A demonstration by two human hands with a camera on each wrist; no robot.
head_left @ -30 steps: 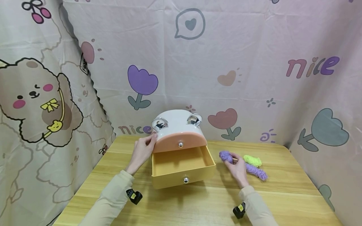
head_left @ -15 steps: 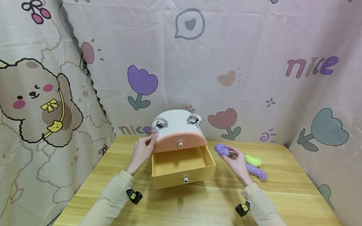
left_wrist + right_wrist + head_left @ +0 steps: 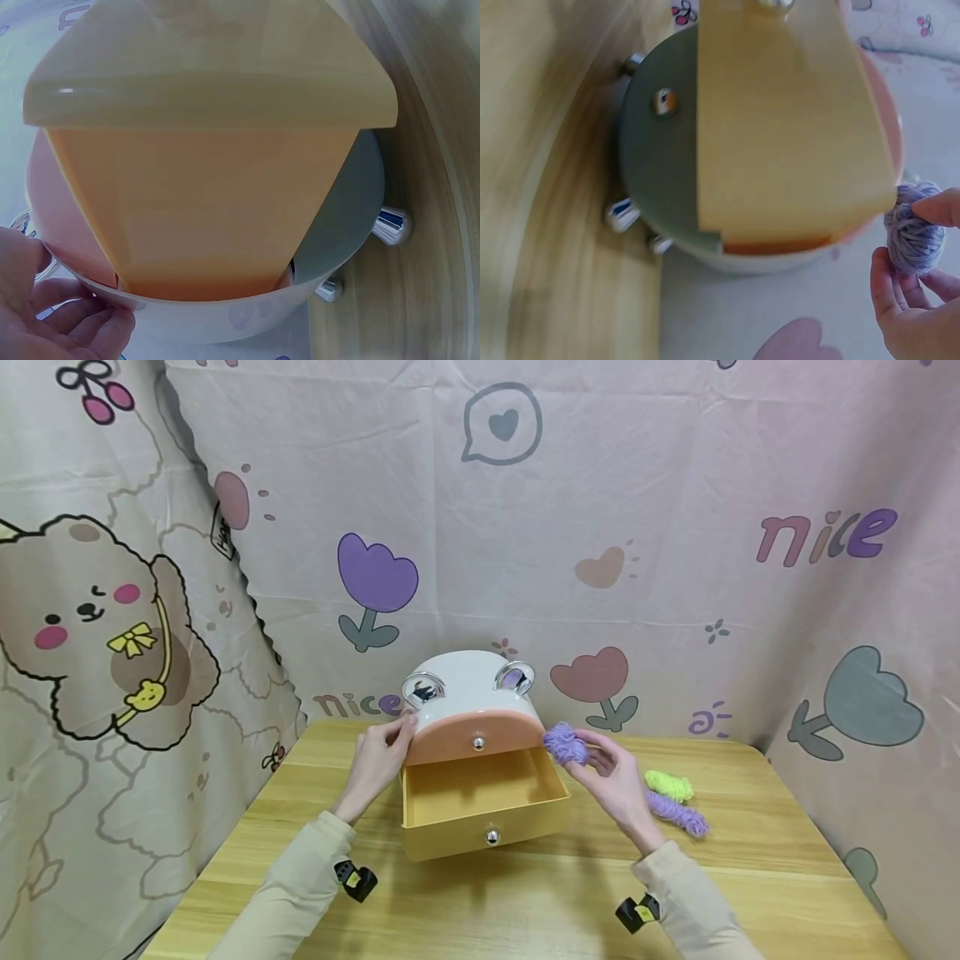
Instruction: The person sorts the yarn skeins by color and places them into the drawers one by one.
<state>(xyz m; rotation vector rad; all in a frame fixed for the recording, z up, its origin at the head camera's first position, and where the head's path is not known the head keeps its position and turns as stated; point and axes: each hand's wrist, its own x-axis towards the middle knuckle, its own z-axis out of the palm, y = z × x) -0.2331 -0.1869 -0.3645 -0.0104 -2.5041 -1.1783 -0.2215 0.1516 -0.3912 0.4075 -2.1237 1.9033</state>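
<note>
A small rounded drawer cabinet (image 3: 472, 681), white with silver ear-like loops, stands on the table. Its yellow drawer (image 3: 487, 839) is pulled out and holds nothing visible; the pink drawer (image 3: 450, 743) above is closed. My left hand (image 3: 378, 764) grips the cabinet's left edge, its fingers (image 3: 82, 322) at the white rim in the left wrist view. My right hand (image 3: 611, 781) pinches a purple yarn skein (image 3: 566, 744) between thumb and fingers, raised beside the drawer's right side. The right wrist view shows this skein (image 3: 915, 229) with strands wound around it.
To the right on the wooden table (image 3: 750, 860) lie a yellow-green yarn skein (image 3: 669, 786) and another purple skein (image 3: 677, 814), side by side. A printed cloth (image 3: 675, 460) hangs behind the table. Silver feet (image 3: 621, 215) stick out under the cabinet.
My right hand has lifted the purple yarn skein from near the other skeins and carried it up and left towards the cabinet. The left hand and drawer stay put.
</note>
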